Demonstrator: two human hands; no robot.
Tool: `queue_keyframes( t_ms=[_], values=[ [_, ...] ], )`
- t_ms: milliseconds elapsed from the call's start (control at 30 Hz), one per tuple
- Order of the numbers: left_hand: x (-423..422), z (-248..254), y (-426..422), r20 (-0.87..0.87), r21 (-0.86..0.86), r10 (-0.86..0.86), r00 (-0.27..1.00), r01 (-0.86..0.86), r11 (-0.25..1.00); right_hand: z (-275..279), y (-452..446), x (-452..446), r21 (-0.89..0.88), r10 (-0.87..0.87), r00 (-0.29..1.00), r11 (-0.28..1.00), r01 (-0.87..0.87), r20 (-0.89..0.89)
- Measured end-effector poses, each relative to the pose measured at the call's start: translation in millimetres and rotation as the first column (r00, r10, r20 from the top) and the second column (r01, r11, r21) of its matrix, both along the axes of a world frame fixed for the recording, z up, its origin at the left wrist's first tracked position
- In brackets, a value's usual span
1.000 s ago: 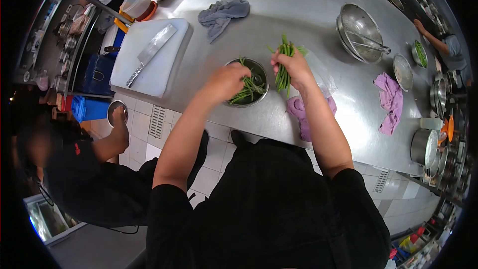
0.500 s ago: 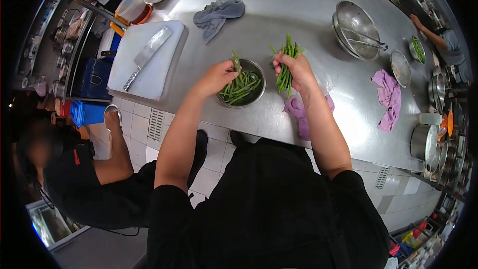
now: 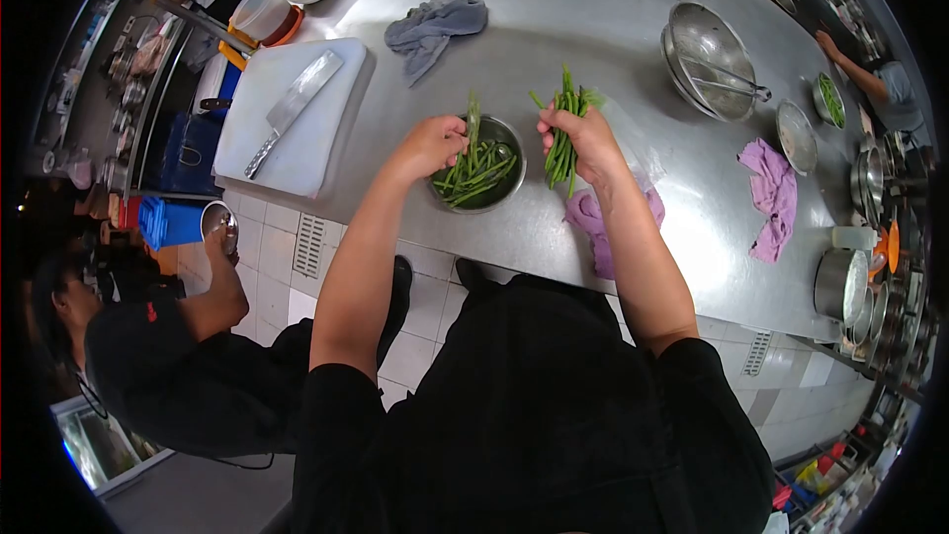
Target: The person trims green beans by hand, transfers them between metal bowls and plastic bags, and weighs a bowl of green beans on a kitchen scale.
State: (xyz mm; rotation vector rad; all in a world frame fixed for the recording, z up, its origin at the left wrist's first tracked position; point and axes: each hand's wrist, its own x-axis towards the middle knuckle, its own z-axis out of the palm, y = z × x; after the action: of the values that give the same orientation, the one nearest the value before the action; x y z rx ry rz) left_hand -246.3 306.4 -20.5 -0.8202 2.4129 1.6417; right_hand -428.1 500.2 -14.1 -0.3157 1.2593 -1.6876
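Note:
A bunch of asparagus (image 3: 560, 153) is gripped in my right hand (image 3: 585, 138), its stalks sticking out above and below the closed fingers. My left hand (image 3: 435, 148) is over the left rim of a round metal bowl (image 3: 516, 181), pinching asparagus (image 3: 474, 111) that stands upright from it. More green spears (image 3: 484, 175) lie loosely inside the bowl. Just right of my right hand, a clear plastic bag (image 3: 633, 153) lies on the steel table (image 3: 554, 247), partly over a purple cloth (image 3: 598, 237).
A cleaver (image 3: 301, 94) rests on a white cutting board (image 3: 232, 138) at left. A grey cloth (image 3: 435, 30) lies farther back. Metal strainers (image 3: 707, 44) and another purple cloth (image 3: 768, 198) sit at right. A co-worker (image 3: 168, 356) at lower left holds a metal bowl (image 3: 219, 222).
My left hand has shifted slightly, and the asparagus in it stands higher above the bowl. My right hand's bunch has moved slightly left. The co-worker's bowl and head have turned.

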Motion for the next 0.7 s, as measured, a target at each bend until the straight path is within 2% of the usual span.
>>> queue_keyframes(
  t_ms=[233,367,433,567,600,633,667,700],
  values=[
    [-2.4,-0.7,-6.5,0.102,0.017,0.054,0.993,-0.056,0.998,-3.3,0.2,-0.2,0.001,0.005,1.000,1.000,-0.005,-0.014],
    [-2.5,3.6,0.6,0.057,0.086,0.090,0.994,-0.095,0.992,-3.7,0.3,0.6,0.001,0.017,1.000,1.000,-0.017,-0.012],
    [-2.6,8.9,5.7,0.040,0.002,0.047,0.998,-0.047,0.999,-2.4,0.3,1.9,0.007,0.018,1.000,1.000,-0.018,-0.013],
    [-2.7,9.1,15.5,0.026,-0.076,0.061,0.998,-0.059,0.995,-1.1,0.2,3.4,0.010,0.028,1.000,1.000,-0.028,0.000],
    [-2.6,7.2,18.1,-0.153,-0.310,0.072,0.986,-0.117,0.944,-0.7,0.1,4.7,0.024,0.032,0.999,0.999,-0.032,-0.007],
    [-2.5,5.7,19.5,-0.324,-0.511,0.036,0.945,-0.207,0.834,-0.5,0.5,5.7,0.039,0.036,0.999,0.999,-0.035,-0.014],
    [-0.7,5.2,18.7,-0.324,-0.510,0.036,0.946,-0.206,0.835,-0.3,1.3,6.4,0.039,0.035,0.999,0.999,-0.034,-0.014],
    [0.3,23.6,25.2,-0.247,-0.553,0.018,0.969,-0.157,0.819,-0.1,2.0,7.2,0.051,0.048,0.999,0.998,-0.048,0.000]
  ],
)
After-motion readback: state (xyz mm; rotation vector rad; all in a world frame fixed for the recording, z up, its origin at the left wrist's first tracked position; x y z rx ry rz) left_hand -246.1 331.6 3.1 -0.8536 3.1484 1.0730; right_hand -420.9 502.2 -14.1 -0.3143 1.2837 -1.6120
